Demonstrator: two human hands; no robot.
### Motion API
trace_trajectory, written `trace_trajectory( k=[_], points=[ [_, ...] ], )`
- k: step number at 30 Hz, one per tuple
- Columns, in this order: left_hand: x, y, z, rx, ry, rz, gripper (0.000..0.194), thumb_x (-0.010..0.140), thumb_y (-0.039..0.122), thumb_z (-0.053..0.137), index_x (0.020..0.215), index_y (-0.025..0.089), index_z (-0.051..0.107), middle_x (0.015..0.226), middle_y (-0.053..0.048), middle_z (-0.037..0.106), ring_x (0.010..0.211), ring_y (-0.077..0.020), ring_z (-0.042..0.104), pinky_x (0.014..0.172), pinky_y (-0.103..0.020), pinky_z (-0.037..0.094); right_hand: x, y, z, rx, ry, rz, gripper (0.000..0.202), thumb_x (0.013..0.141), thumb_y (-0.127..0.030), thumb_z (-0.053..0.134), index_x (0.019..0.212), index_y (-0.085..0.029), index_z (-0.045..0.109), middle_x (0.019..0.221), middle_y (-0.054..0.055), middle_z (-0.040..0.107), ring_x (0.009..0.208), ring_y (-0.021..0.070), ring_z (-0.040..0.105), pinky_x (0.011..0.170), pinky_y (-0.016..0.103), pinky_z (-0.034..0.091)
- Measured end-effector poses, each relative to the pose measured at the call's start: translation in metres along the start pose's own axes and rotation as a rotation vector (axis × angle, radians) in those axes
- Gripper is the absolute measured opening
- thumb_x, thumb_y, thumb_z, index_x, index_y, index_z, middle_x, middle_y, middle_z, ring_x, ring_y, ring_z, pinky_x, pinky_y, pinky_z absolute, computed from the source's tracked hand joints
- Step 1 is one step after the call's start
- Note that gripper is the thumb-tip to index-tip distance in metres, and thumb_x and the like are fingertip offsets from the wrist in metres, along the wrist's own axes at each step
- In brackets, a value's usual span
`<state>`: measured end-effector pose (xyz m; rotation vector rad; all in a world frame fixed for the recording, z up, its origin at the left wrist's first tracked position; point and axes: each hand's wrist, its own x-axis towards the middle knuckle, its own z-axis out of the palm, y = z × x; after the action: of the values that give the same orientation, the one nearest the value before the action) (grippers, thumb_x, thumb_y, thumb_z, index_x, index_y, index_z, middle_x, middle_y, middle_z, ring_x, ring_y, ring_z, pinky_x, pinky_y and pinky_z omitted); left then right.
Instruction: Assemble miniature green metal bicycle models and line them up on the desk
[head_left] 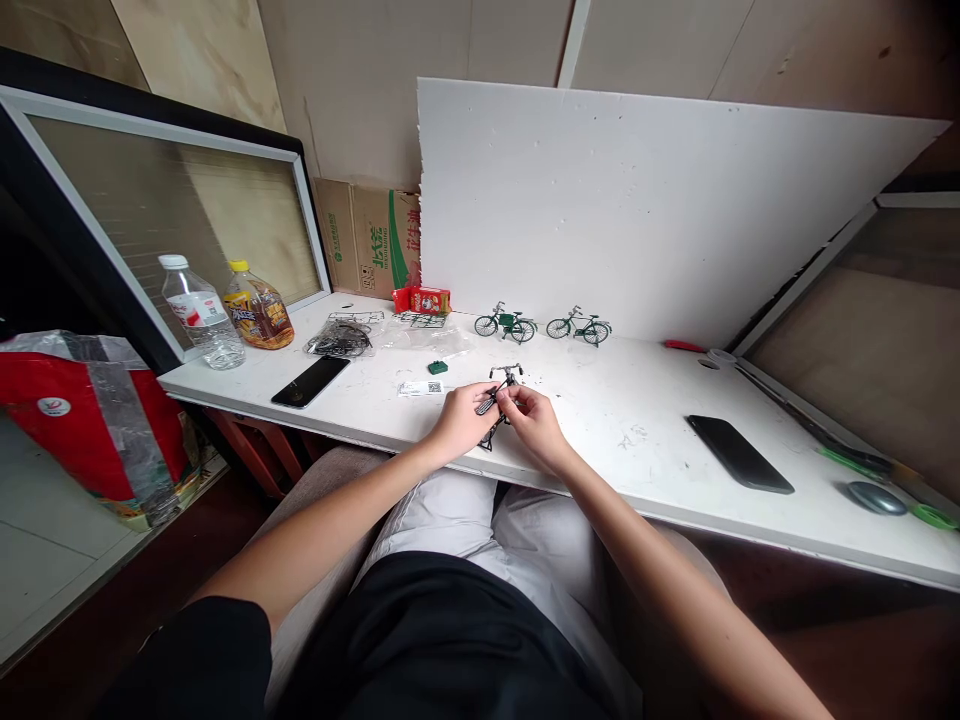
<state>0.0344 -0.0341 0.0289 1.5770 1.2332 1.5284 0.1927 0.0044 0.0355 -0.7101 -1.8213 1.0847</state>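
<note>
A small black model bicycle [506, 378] stands near the table's front edge, its handlebar pointing away from me. My left hand [466, 415] is closed on the left side of the bicycle, with fingertips at its frame. From the right, my right hand [534, 420] pinches at the middle of the same bicycle, thumb and finger close to the left fingertips. The fingers cover much of the frame, and any small part between them is too small to make out. Just beyond my left hand lie a small green piece [437, 367] and a white label [420, 389].
Two green model bicycles [505, 323] stand at the back by a white board [600, 210]. Phones lie left [311, 381] and right [739, 454]. Two bottles [259, 310], a bag of black parts [339, 338] and a red box [429, 300] are at the back left.
</note>
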Motion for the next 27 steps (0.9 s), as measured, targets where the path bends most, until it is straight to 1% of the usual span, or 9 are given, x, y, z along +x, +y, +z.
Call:
trace_trajectory(
  k=[4,7,13,17,20,24,27],
  points=[
    [-0.0004,-0.0025,-0.0015,0.008,0.028,-0.032,0.042,0.089,0.019,0.076,0.131,0.015,0.074,0.138,-0.017,0.073,0.126,-0.0314,0.072,0.112,-0.046,0.056,0.0,0.0051,0.0042,0.004,0.076,0.022,0.041,0.095,-0.058,0.069,0.091,-0.018,0.077,0.09,0.007,0.074,0.078,0.0196,0.06,0.074,0.032,0.046],
    [-0.0014,-0.004,-0.0021,0.023,0.042,-0.032,0.045,0.091,0.02,0.074,0.135,0.014,0.072,0.14,-0.017,0.071,0.127,-0.0318,0.071,0.113,-0.046,0.056,-0.0008,0.0059,0.0062,0.027,0.118,0.044,0.041,0.093,-0.057,0.073,0.09,-0.017,0.079,0.09,0.008,0.075,0.076,0.0191,0.06,0.072,0.032,0.045],
    [-0.0039,-0.0019,-0.0005,0.052,0.028,0.067,0.037,0.092,0.019,0.071,0.128,0.016,0.075,0.132,-0.013,0.076,0.121,-0.0279,0.074,0.108,-0.04,0.059,-0.0022,-0.0011,0.0057,0.081,0.12,0.131,0.043,0.086,-0.058,0.079,0.09,-0.015,0.08,0.087,0.007,0.074,0.071,0.017,0.057,0.067,0.031,0.043],
    [-0.0036,-0.0029,0.0004,0.05,0.035,0.048,0.041,0.09,0.017,0.072,0.131,0.015,0.074,0.136,-0.015,0.074,0.123,-0.0292,0.073,0.111,-0.042,0.058,-0.002,0.0,0.0088,0.056,0.128,0.084,0.043,0.088,-0.06,0.076,0.087,-0.017,0.076,0.088,0.008,0.074,0.076,0.0187,0.06,0.072,0.032,0.046],
    [-0.0029,-0.0037,0.0004,0.036,0.042,0.018,0.046,0.089,0.018,0.074,0.135,0.015,0.072,0.14,-0.017,0.071,0.127,-0.0306,0.071,0.113,-0.045,0.056,-0.0014,0.0029,0.0102,0.03,0.132,0.049,0.043,0.091,-0.061,0.072,0.088,-0.018,0.074,0.089,0.007,0.073,0.079,0.0194,0.06,0.075,0.032,0.047],
    [-0.0026,-0.0021,0.0004,0.008,0.044,-0.001,0.044,0.089,0.021,0.078,0.132,0.015,0.074,0.138,-0.017,0.073,0.124,-0.031,0.073,0.112,-0.046,0.056,0.0,0.0061,0.0074,0.029,0.132,0.027,0.043,0.093,-0.061,0.071,0.089,-0.018,0.073,0.089,0.007,0.072,0.078,0.0193,0.059,0.074,0.032,0.047],
    [-0.0023,0.0007,0.0004,0.0,0.047,-0.032,0.044,0.088,0.021,0.078,0.131,0.014,0.074,0.137,-0.017,0.073,0.124,-0.031,0.073,0.112,-0.046,0.057,0.0004,0.0065,0.0048,0.075,0.096,0.004,0.042,0.094,-0.06,0.07,0.091,-0.019,0.073,0.09,0.006,0.071,0.08,0.0193,0.06,0.076,0.032,0.048]
  ],
)
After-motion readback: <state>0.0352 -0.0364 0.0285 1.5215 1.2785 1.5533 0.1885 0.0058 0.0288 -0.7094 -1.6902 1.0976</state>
